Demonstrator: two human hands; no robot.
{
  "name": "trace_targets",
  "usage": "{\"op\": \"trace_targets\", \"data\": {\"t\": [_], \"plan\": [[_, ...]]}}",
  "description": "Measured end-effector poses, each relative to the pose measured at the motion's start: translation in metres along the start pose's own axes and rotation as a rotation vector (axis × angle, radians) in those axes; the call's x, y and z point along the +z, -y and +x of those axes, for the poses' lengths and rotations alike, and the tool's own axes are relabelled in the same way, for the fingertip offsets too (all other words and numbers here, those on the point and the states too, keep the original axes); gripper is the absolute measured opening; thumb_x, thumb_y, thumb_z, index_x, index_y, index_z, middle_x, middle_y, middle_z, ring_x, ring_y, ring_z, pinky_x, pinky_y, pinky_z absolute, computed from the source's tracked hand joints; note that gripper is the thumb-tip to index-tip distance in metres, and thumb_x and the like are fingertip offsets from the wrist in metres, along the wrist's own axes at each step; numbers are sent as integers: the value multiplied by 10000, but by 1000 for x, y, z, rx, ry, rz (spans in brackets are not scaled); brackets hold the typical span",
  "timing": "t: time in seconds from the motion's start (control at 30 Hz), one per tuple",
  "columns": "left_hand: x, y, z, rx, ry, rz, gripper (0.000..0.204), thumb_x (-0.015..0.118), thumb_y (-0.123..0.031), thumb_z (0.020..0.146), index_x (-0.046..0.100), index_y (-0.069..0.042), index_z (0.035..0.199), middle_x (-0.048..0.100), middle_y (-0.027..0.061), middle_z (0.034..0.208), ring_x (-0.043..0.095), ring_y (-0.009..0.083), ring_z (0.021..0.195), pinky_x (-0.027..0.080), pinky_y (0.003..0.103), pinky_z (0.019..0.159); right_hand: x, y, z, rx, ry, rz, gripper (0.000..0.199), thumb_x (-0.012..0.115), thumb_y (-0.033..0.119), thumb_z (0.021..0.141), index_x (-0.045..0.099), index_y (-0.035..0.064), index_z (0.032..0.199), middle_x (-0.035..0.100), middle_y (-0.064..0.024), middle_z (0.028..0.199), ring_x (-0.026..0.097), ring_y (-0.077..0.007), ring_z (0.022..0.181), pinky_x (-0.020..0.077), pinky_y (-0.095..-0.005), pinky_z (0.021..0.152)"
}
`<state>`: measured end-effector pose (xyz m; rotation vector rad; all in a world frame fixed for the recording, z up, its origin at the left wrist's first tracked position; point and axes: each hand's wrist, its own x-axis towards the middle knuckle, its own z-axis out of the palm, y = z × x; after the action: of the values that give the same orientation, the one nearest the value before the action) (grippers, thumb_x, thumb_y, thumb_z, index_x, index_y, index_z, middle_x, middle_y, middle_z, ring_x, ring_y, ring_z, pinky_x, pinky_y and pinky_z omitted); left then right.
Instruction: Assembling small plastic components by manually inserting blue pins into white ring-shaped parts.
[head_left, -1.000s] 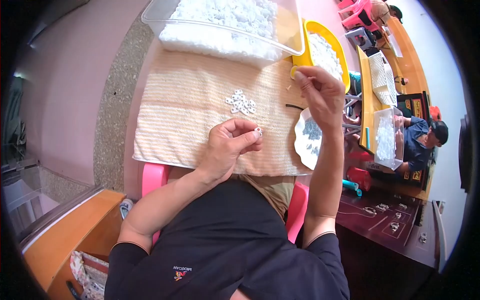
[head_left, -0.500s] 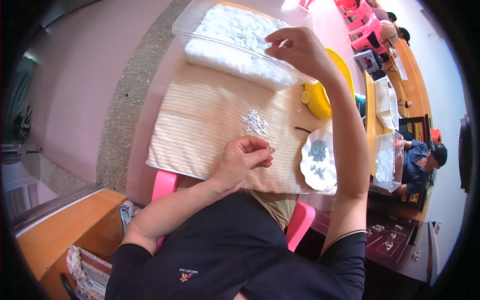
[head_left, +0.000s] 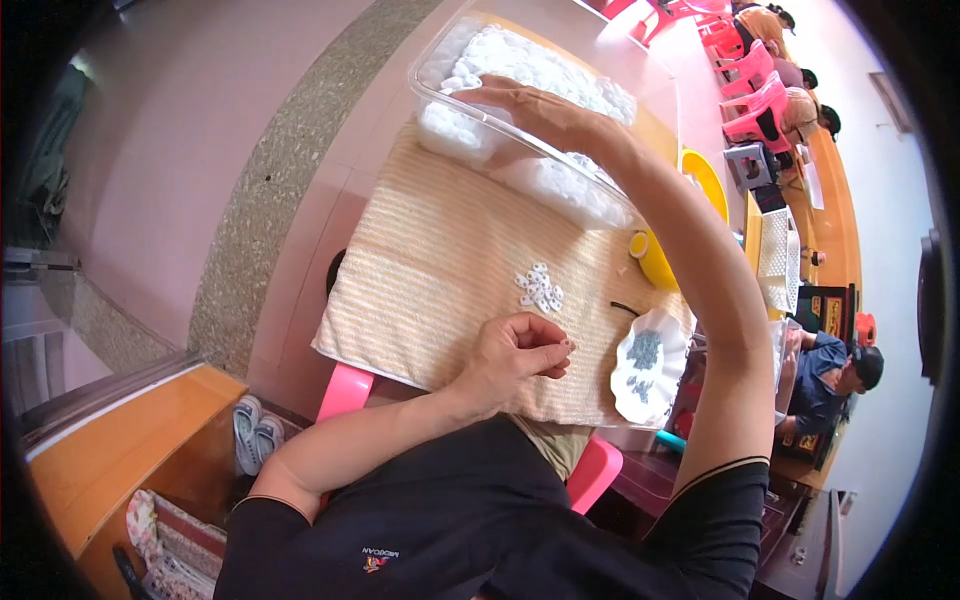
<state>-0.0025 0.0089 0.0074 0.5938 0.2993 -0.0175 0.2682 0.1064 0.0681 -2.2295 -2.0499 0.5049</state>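
Note:
My right hand (head_left: 535,115) reaches over the near wall of a clear plastic bin (head_left: 590,172) at the far side of the table. Its fingers stretch leftward among a heap of small white plastic pieces (head_left: 545,62), and the bin wall partly covers its thumb. Closer in, my left hand (head_left: 522,358) is pinched shut above the towel; the tiny thing at its fingertips is too small to make out. Several flat white pieces with holes (head_left: 540,288) lie in a small pile just beyond it. Dark little parts (head_left: 645,352) rest on a white scalloped dish (head_left: 655,400) to its right.
A striped beige towel (head_left: 430,240) covers the table. A yellow container (head_left: 655,262) stands at the right edge, near a short black strip (head_left: 625,308). Pink chairs (head_left: 760,105) and a person in a blue shirt (head_left: 828,385) are off to the right.
My right hand has gone leftward and down into the bin of white pieces. The view has shifted, so the table appears lower and farther right. My left hand keeps its pinch.

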Motion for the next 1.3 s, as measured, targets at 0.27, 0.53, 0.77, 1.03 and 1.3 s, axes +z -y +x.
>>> {"op": "trace_targets", "data": {"t": [0.27,0.53,0.77,1.03,1.3], "plan": [[2,-1,1,-1,22,-11,132,685,-53,860,627,13,958,665,77,867,646,120,763,558,255,702,7,-25,-7,-6,69,88,592,766,344,747,579,150,1274,541,-154,1313,490,-314,1240,392,-396,1054],[-1,-4,-1,2,12,-20,124,681,-59,862,627,8,951,657,68,854,639,113,758,555,251,700,-11,-2,-14,73,175,176,488,734,278,755,635,76,1188,642,-164,1155,581,-294,1115,444,-374,992],[0,-3,0,-6,13,-28,104,678,-56,860,632,7,928,654,64,848,633,110,752,550,245,699,-9,2,-28,110,36,401,534,699,432,809,631,109,1229,640,-110,1194,577,-265,1117,433,-379,985],[0,-4,-1,-18,8,-16,105,681,-61,859,633,8,921,650,61,844,626,104,753,546,242,704,2,-6,-16,221,205,458,624,644,591,812,648,106,1204,644,-112,1187,580,-259,1118,438,-375,972],[1,-6,-1,-12,18,-10,115,685,-67,857,630,9,923,647,59,842,624,105,752,543,243,708,11,-21,-22,41,81,550,355,658,332,905,671,5,1044,648,-25,837,534,-84,867,459,-274,767]]}}
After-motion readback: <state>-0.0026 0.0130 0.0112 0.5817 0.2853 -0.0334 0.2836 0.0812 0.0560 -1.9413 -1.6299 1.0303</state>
